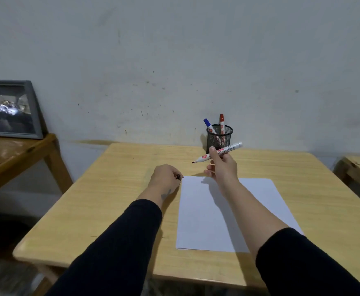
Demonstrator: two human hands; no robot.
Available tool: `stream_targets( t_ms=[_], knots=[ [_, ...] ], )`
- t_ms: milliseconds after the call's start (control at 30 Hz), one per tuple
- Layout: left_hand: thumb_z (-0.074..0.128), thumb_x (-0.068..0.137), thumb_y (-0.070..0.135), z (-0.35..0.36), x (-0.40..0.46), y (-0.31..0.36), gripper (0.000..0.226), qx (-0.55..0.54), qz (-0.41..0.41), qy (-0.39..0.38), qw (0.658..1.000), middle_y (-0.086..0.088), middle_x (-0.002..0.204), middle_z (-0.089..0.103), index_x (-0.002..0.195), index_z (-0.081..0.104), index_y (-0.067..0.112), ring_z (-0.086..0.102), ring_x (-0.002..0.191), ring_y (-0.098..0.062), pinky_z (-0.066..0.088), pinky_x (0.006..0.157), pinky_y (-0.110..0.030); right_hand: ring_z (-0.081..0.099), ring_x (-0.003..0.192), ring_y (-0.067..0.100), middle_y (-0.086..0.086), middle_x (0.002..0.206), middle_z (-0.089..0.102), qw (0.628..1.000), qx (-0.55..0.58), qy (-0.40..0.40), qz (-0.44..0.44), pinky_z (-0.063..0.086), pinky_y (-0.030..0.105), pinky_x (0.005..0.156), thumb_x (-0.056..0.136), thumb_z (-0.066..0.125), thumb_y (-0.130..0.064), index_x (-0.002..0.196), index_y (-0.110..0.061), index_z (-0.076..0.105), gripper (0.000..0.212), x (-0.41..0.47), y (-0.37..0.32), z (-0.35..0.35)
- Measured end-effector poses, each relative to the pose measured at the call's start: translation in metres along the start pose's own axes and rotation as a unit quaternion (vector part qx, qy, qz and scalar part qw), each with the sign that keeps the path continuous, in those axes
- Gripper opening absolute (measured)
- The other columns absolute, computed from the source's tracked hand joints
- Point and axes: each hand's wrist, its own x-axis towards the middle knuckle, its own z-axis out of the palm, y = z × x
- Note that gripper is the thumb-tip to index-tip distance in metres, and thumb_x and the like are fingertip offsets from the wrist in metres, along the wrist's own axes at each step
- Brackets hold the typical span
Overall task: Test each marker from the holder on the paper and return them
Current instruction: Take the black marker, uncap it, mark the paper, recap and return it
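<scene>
My right hand [222,165] holds an uncapped white marker [232,148] in the air above the far edge of the paper [198,214], its dark tip pointing left. My left hand [164,176] rests on the table beside the paper's far left corner, curled around a small dark piece that looks like the cap [178,177]. A tiny red mark sits at that corner. The black mesh holder [219,137] stands near the wall behind my right hand, with a blue-capped marker [208,124] and a red-capped marker [222,122] upright in it.
The wooden table [110,201] stands against a grey-white wall. A second wooden table [14,154] at the left carries a framed picture [8,110]. Another table's corner [358,167] shows at the right edge.
</scene>
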Motion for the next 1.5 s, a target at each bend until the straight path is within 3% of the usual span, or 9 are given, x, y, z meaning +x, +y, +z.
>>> stream_targets(
  t_ms=[133, 233, 367, 467, 633, 733, 867, 1267, 1500],
  knots=[
    [0.059, 0.085, 0.010, 0.011, 0.000, -0.013, 0.019, -0.052, 0.006, 0.026, 0.998, -0.005, 0.094, 0.071, 0.096, 0.074, 0.014, 0.056, 0.078, -0.015, 0.044, 0.069, -0.025, 0.051, 0.049, 0.014, 0.003, 0.062, 0.054, 1.000, -0.030, -0.004, 0.005, 0.048, 0.022, 0.044, 0.087, 0.067, -0.025, 0.085, -0.007, 0.062, 0.020, 0.003, 0.007, 0.004],
    [0.065, 0.085, 0.032, 0.014, -0.002, -0.021, 0.026, -0.022, 0.030, 0.039, 0.999, -0.004, 0.091, 0.062, 0.102, 0.067, 0.014, 0.056, 0.086, -0.022, 0.042, 0.076, -0.026, 0.050, 0.040, 0.009, 0.003, 0.056, 0.054, 0.998, -0.065, 0.004, 0.006, 0.041, 0.019, 0.040, 0.083, 0.070, -0.021, 0.077, -0.008, 0.063, 0.016, 0.006, 0.012, 0.009],
    [0.065, 0.083, 0.047, 0.017, -0.011, -0.031, 0.064, 0.043, 0.063, 0.039, 0.996, -0.002, 0.140, 0.051, 0.133, 0.053, 0.010, 0.046, 0.130, -0.018, 0.037, 0.105, -0.029, 0.052, 0.047, 0.015, 0.007, 0.066, 0.061, 0.996, -0.068, -0.055, 0.009, 0.041, 0.020, 0.037, 0.087, 0.062, -0.017, 0.080, -0.009, 0.065, 0.011, 0.007, 0.020, 0.020],
    [0.064, 0.084, 0.048, 0.019, -0.014, -0.036, 0.070, 0.046, 0.071, 0.037, 0.996, -0.001, 0.152, 0.039, 0.140, 0.046, 0.010, 0.030, 0.143, -0.014, 0.025, 0.116, -0.029, 0.050, 0.043, 0.016, 0.012, 0.070, 0.061, 0.994, -0.042, -0.093, 0.028, 0.043, 0.023, 0.038, 0.088, 0.060, -0.010, 0.095, 0.000, 0.067, 0.014, 0.007, 0.027, 0.025],
    [0.065, 0.084, 0.045, 0.021, -0.014, -0.036, 0.069, 0.028, 0.072, 0.049, 0.996, 0.001, 0.153, 0.039, 0.141, 0.045, 0.011, 0.027, 0.145, -0.011, 0.025, 0.117, -0.029, 0.049, 0.035, 0.012, 0.009, 0.056, 0.061, 0.985, -0.154, -0.059, -0.044, 0.042, 0.020, 0.039, 0.086, 0.062, -0.021, 0.079, 0.005, 0.066, 0.027, 0.011, 0.038, 0.027],
    [0.063, 0.085, 0.046, 0.022, -0.015, -0.037, 0.067, 0.036, 0.076, 0.045, 0.995, 0.001, 0.153, 0.038, 0.141, 0.045, 0.012, 0.026, 0.145, -0.011, 0.025, 0.116, -0.029, 0.057, 0.049, 0.011, 0.005, 0.058, 0.064, 0.961, -0.257, -0.032, -0.101, 0.043, 0.013, 0.048, 0.086, 0.061, -0.028, 0.065, 0.000, 0.064, 0.035, 0.016, 0.044, 0.027],
    [0.047, 0.094, 0.047, 0.021, -0.019, -0.034, 0.059, 0.122, 0.095, 0.022, 0.988, 0.001, 0.156, 0.031, 0.141, 0.042, 0.013, 0.023, 0.146, -0.015, 0.023, 0.114, -0.029, 0.056, 0.052, 0.011, 0.002, 0.056, 0.061, 0.953, -0.278, -0.022, -0.118, 0.038, 0.005, 0.044, 0.086, 0.059, -0.026, 0.061, -0.004, 0.063, 0.033, 0.021, 0.049, 0.027],
    [0.030, 0.099, 0.046, 0.022, -0.018, -0.029, 0.059, 0.238, 0.099, -0.006, 0.966, -0.004, 0.160, 0.022, 0.146, 0.030, 0.011, 0.015, 0.149, -0.018, 0.013, 0.120, -0.036, 0.058, 0.053, 0.012, 0.002, 0.057, 0.064, 0.939, -0.321, -0.024, -0.121, 0.039, 0.007, 0.044, 0.087, 0.057, -0.026, 0.065, -0.001, 0.067, 0.035, 0.022, 0.051, 0.027],
    [0.032, 0.099, 0.046, 0.021, -0.019, -0.028, 0.058, 0.237, 0.092, -0.014, 0.967, -0.003, 0.160, 0.021, 0.146, 0.031, 0.011, 0.013, 0.149, -0.017, 0.013, 0.120, -0.036, 0.060, 0.059, 0.017, 0.010, 0.066, 0.069, 0.938, -0.329, -0.019, -0.103, 0.042, 0.022, 0.053, 0.084, 0.058, -0.025, 0.073, 0.006, 0.069, 0.035, 0.020, 0.049, 0.029]
  ],
)
